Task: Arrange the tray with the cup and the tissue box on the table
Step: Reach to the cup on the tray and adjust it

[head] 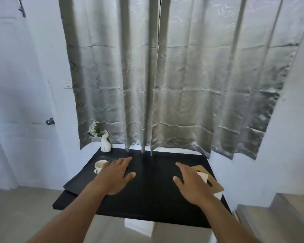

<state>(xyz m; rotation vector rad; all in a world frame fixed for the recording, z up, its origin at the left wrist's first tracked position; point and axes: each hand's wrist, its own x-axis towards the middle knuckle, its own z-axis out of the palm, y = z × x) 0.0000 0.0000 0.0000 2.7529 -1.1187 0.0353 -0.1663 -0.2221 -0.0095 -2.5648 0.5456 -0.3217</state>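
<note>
A black tray (77, 181) lies on the left part of the black table (147, 199), its near-left corner hanging over the table's edge. A white cup (99, 165) stands on the tray's far end. My left hand (116, 176) hovers flat, fingers spread, just right of the cup and holds nothing. A tissue box with a tan wooden lid (212, 181) and a white tissue poking out sits at the table's right edge. My right hand (189, 183) is open, palm down, partly covering the box's left side.
A white rabbit-shaped vase with small white flowers (104, 142) stands at the table's far left corner. Grey curtains (165, 76) hang behind the table. A white door (21, 85) is at the left, and a low step (279, 216) at the right.
</note>
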